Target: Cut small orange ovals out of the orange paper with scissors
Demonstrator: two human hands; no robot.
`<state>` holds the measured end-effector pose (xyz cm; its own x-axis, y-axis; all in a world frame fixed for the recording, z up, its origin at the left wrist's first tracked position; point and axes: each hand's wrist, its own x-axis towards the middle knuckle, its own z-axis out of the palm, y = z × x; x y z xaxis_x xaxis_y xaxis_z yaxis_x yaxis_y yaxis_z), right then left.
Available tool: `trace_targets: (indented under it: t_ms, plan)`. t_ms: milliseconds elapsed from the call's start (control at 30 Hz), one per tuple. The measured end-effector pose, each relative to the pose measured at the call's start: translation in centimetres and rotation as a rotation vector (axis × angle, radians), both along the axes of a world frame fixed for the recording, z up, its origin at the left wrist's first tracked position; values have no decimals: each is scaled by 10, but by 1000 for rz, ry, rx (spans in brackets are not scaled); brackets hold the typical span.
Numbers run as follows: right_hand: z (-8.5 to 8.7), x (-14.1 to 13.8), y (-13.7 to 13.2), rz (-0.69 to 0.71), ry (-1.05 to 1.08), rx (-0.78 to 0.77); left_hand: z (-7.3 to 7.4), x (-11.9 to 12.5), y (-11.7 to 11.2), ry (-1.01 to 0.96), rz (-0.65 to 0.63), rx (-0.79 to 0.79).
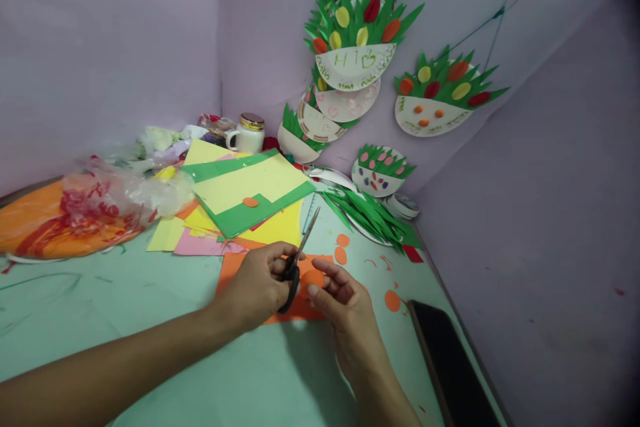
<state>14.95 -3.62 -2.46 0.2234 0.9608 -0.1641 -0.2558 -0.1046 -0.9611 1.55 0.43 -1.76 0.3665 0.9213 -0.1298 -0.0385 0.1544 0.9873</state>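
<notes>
My left hand is closed around the black handles of a pair of scissors, whose blades point up and away from me. Pinched between the thumb and fingers of my right hand is a small rounded orange paper piece, close to the scissors' handles. Beneath both hands lies an orange paper sheet. Two small orange paper ovals rest just beyond my right hand. Farther right is an orange paper circle with thin scraps around it.
Coloured sheets are stacked at the back, near a lidded white mug. Plastic bags lie at left. Green paper strips sit back right; a dark phone-like slab lies along the right edge. Paper-plate crafts hang on the wall.
</notes>
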Motion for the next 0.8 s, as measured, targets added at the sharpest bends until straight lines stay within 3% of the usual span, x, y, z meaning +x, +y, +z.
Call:
trace_targets:
  t_ms: [133, 267, 433, 533, 800]
  plan:
    - [-2, -2, 0, -17, 87, -53, 1, 1, -1, 11, -7, 10]
    - [1, 3, 1, -107, 132, -76, -1, -4, -2, 119, -107, 119]
    - [6, 13, 5, -231, 216, -32, 9, -13, -5, 545, -140, 446]
    - [7, 16, 4, -245, 235, -16, 16, -13, -8, 709, -204, 562]
    - [3, 14, 4, -183, 250, 22, 9, -13, -10, 760, -239, 639]
